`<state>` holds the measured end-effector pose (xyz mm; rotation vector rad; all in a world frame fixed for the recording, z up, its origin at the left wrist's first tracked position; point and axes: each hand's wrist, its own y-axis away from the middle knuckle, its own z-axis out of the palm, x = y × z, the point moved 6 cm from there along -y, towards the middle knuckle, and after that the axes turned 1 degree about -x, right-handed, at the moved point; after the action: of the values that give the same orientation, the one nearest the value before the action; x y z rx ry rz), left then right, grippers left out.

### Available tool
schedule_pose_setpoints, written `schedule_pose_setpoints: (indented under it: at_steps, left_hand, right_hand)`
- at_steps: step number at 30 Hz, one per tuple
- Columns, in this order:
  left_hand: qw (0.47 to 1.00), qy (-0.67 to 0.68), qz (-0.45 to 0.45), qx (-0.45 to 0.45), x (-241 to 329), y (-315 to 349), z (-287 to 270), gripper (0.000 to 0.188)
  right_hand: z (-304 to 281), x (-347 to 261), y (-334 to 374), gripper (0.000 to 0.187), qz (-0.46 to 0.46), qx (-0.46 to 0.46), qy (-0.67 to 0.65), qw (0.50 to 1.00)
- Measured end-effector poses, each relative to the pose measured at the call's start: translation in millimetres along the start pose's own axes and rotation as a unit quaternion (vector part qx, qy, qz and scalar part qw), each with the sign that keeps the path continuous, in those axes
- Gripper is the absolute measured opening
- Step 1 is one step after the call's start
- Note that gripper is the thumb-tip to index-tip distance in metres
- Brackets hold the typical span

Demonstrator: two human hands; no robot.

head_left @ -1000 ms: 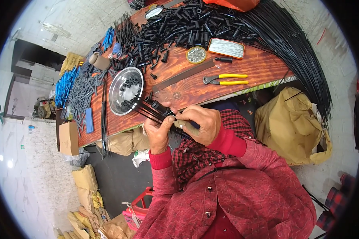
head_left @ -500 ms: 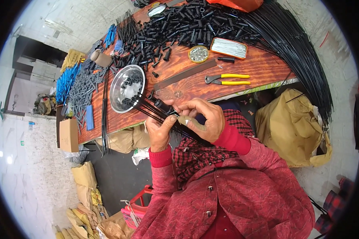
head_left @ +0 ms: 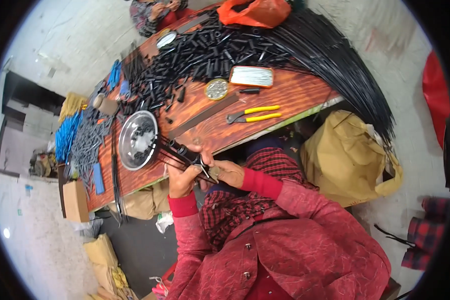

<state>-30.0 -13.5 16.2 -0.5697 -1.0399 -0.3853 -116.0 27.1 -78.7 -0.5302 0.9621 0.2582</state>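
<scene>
My left hand is closed round several thin black rods and a short black tubular part by the table's near edge. Beside it, my right hand is closed at the lower end of the same part, its fingertips pinched together. A thin pale metal pin or wire shows between the two hands. What exactly the right fingers pinch is partly hidden. Just beyond my left hand stands a clear bowl with small black rings inside. Pincers with yellow handles lie on the table to the right.
A pile of black tubes covers the table's far side, long black rods drooping off its right. A tray of pale wires, a round dish and a brown strip lie nearer. A tan sack stands right. Another person sits across.
The whole view has shifted, bringing another person into sight at the top. My right hand has come lower, closer to my left, with its fingers more closed. The rods stay in my left hand.
</scene>
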Motion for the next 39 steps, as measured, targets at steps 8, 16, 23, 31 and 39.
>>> schedule_pose_setpoints:
  at_steps: [8, 16, 23, 31, 39]
  left_hand:
    - [0.999, -0.003, -0.024, -0.021, -12, -4, -4, 0.046]
    - [0.998, -0.013, -0.023, 0.049, -12, 10, -26, 0.053]
    - [0.998, -0.008, -0.017, 0.065, -10, 12, -31, 0.056]
    - [0.999, 0.005, 0.003, 0.049, -6, 10, -29, 0.050]
    - [0.997, -0.035, 0.034, 0.054, -9, 10, -29, 0.039]
  right_hand:
    - [1, -16, -1, 0.057, 0.017, -0.006, 0.025, 1.000]
    - [10, -1, -6, 0.057, 0.033, 0.085, -0.024, 0.996]
    - [8, 8, -7, 0.056, 0.056, 0.063, -0.004, 0.996]
    - [6, 12, -7, 0.059, 0.038, 0.081, 0.049, 0.995]
    - [4, 10, -7, 0.061, 0.070, 0.058, 0.013, 0.996]
